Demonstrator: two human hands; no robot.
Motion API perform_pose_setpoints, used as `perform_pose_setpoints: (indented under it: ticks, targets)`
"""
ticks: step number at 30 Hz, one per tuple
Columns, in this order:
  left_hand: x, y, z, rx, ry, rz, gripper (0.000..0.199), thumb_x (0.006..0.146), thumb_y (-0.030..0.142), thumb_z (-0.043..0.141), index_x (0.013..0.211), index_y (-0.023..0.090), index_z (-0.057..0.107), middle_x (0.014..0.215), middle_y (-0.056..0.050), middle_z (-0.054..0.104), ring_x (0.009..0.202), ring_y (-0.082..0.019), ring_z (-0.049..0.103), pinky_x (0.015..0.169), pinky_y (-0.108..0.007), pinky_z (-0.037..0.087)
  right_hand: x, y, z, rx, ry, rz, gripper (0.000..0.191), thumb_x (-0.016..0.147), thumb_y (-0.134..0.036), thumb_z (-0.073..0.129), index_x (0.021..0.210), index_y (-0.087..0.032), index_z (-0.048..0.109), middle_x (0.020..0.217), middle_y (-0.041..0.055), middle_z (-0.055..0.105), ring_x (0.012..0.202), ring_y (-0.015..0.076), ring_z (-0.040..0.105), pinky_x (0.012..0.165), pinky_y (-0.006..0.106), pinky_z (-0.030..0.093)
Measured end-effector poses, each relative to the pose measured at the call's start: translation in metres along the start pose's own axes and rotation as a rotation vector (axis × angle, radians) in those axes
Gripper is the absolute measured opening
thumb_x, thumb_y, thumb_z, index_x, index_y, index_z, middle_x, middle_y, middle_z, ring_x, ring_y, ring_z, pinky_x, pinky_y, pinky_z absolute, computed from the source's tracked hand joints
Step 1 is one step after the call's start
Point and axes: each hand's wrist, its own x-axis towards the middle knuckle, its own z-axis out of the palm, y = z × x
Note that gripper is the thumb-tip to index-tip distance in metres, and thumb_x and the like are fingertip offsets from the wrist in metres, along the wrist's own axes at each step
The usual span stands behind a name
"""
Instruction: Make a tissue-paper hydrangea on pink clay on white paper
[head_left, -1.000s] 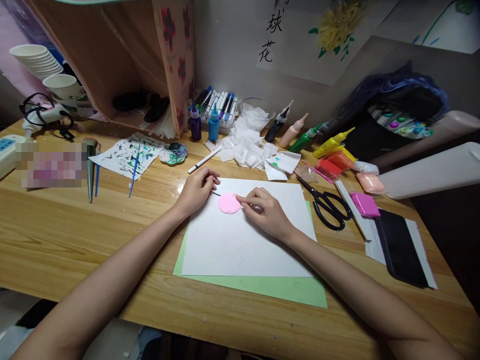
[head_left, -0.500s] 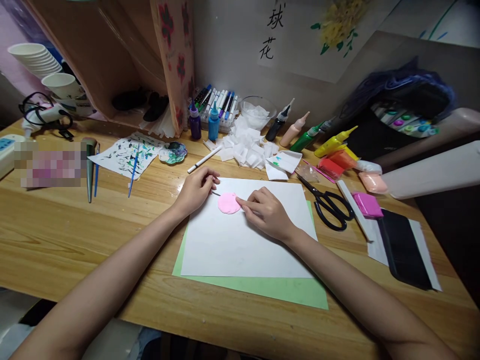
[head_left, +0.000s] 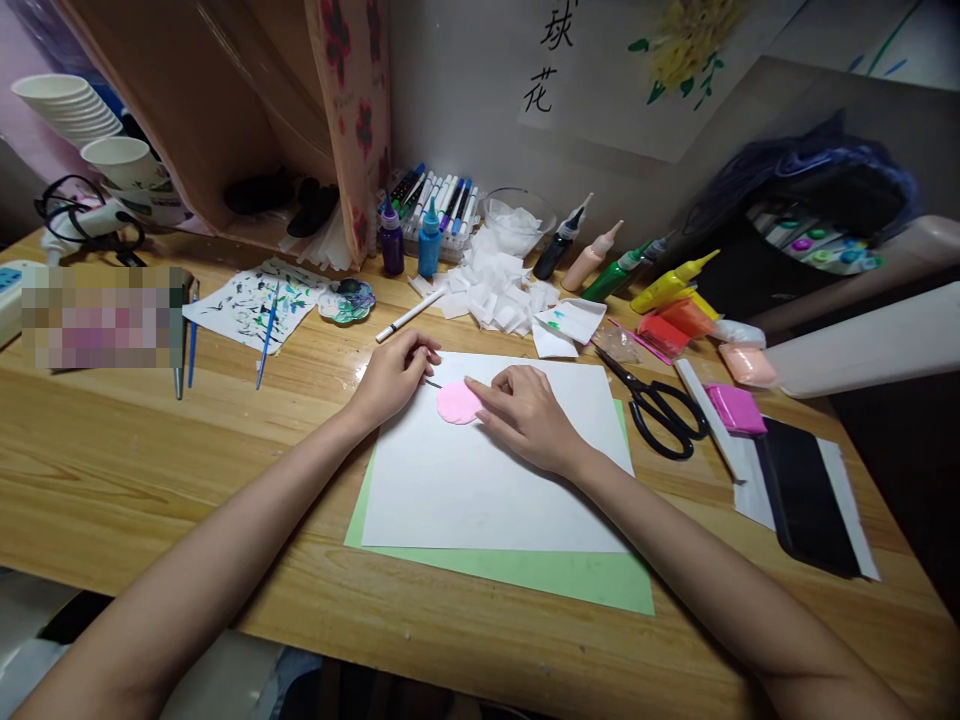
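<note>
A flat round disc of pink clay [head_left: 456,404] lies on a sheet of white paper [head_left: 487,490], which rests over a green sheet [head_left: 585,578]. The index finger and thumb of my right hand [head_left: 529,415] press at the disc's right edge, the other fingers curled in. My left hand [head_left: 396,375] rests at the paper's upper left corner with its fingers bent closed. A thin dark line [head_left: 433,384] runs from beside these fingers to the disc; whether it is a tool's tip or a drawn mark, I cannot tell.
Black scissors [head_left: 660,410], a magenta clay block [head_left: 736,409] and red clay [head_left: 664,335] lie to the right. Paint bottles [head_left: 429,245], torn white paper pieces [head_left: 502,285] and a white pen [head_left: 410,315] are behind. A blue paintbrush [head_left: 268,335] lies on stained paper [head_left: 225,305] at left.
My right index finger has moved up along the disc's edge, and the thumb sits apart below it. My left hand keeps its place. The view has shifted slightly.
</note>
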Motion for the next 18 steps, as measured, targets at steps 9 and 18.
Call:
perform_pose_setpoints:
  ticks: [9,18]
  targets:
    - [0.0001,0.0015,0.0004,0.012,-0.004,-0.008,0.019,0.089,0.025,0.042,0.092,0.016,0.058,0.083,-0.005,0.066,0.066,-0.011,0.061,0.059,-0.023,0.050,-0.0013,0.0001,-0.0004,-0.110,0.001,-0.024,0.044,0.093,-0.042,0.044,0.131,-0.023,0.054,0.090,0.0072,0.051,0.087,0.0219,0.042,0.101,0.050,0.026]
    - [-0.0002,0.0012,0.0004,0.025,-0.007,0.002,0.018,0.089,0.023,0.042,0.092,0.015,0.058,0.083,-0.005,0.066,0.066,-0.010,0.060,0.059,-0.022,0.049,-0.0028,-0.0014,0.0005,-0.142,-0.065,-0.040,0.055,0.091,-0.050,0.041,0.138,-0.021,0.045,0.093,0.0075,0.050,0.089,0.0221,0.042,0.104,0.050,0.023]
